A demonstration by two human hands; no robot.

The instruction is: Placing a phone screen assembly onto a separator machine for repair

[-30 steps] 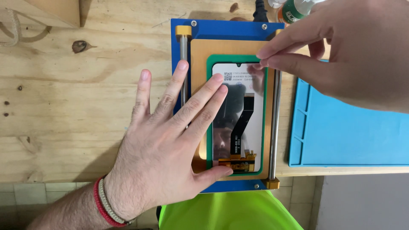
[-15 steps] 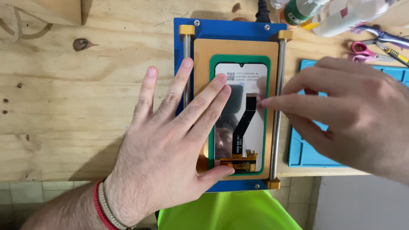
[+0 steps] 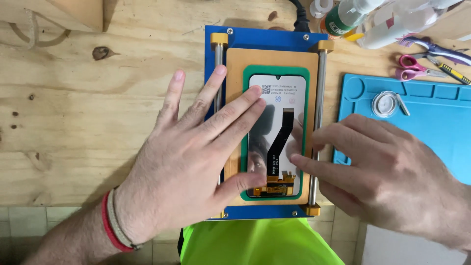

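Phone screen assembly (image 3: 275,132) lies face down in the green frame (image 3: 245,147) of the blue heating plate (image 3: 265,39) on the wooden bench (image 3: 98,108). Left hand (image 3: 191,162), fingers spread flat, presses its left part. Right hand (image 3: 378,172), fingers loosely extended and holding nothing, touches its right edge.

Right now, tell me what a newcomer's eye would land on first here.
At centre, a phone screen panel lies back-up in a green frame on a blue fixture, with the left hand spread flat over it. The right hand touches its right edge with its fingertips. A blue work mat lies to the right.
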